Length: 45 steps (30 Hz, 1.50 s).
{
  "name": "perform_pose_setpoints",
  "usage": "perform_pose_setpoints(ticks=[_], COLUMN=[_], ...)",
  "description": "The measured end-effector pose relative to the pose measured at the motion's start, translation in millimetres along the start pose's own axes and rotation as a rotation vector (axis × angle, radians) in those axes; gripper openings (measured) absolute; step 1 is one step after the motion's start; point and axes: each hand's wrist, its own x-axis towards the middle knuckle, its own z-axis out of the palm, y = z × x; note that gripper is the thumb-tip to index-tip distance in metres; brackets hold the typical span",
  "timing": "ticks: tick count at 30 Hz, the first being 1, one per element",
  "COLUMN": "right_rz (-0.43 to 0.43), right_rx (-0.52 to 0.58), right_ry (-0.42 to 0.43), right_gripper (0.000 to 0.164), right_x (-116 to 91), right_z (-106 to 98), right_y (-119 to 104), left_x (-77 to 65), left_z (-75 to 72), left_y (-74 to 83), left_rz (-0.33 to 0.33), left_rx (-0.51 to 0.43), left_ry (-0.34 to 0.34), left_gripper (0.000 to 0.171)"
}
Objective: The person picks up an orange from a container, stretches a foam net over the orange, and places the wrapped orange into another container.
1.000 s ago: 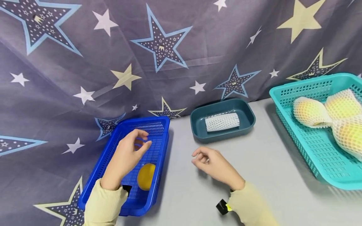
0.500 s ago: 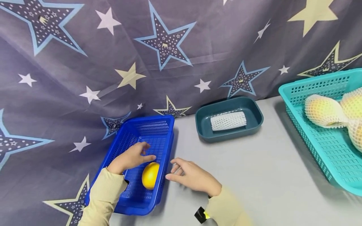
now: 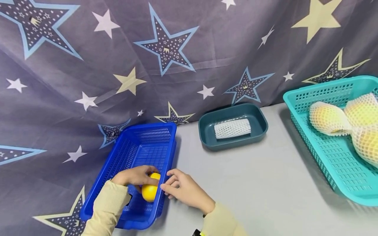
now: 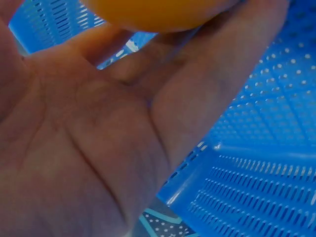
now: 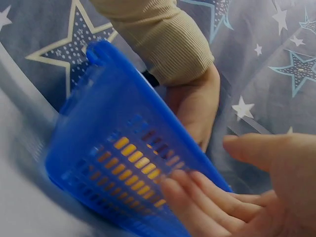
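An orange (image 3: 150,192), bright yellow in the head view, lies against the right wall inside the blue basket (image 3: 141,224). My left hand (image 3: 137,176) reaches into the basket with thumb and fingers around the fruit; in the left wrist view the orange (image 4: 158,12) sits at the top edge, against the fingers. Just outside the basket's right rim is my right hand (image 3: 184,190), fingers loosely bent. The right wrist view has its fingertips (image 5: 180,185) right at the slotted wall and the thumb apart above the rim. Through the slots the orange (image 5: 143,165) shows.
A dark teal tray (image 3: 236,144) stands at the back with a white foam net sleeve (image 3: 232,128) in it. On the right, a turquoise basket (image 3: 327,173) bears several net-wrapped fruits (image 3: 329,118). Behind hangs a star-patterned cloth (image 3: 189,88).
My left hand has lowered from over the blue basket onto the orange and curled round it. My right hand has moved left across the table to the basket's right rim.
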Motion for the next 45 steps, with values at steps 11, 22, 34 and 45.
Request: perform_pose_setpoints(ticks=[11,22,34,45], right_rz=[-0.046,-0.002,-0.001,0.012], right_rx=[0.289,0.424,0.44,0.375], right_ry=[0.049,0.051,0.044,0.083], right_gripper=[0.046,0.045,0.046,0.048], right_x=[-0.1,1.0,2.3,2.4], right_z=[17.9,18.9,19.5,17.5], right_y=[2.5,3.1,4.6,5.4], left_x=[-1.9,-2.3,-6.4,-34.9], left_z=[1.8,3.6,2.8,-13.1], left_y=[-10.6,-13.3,-14.8,-1.0], left_rz=[0.041,0.098,0.032,0.143], left_rx=[-0.037,0.039,0.15,0.212], left_ry=[0.009,-0.028,0.188,0.516], left_gripper=[0.061,0.047,0.066,0.079])
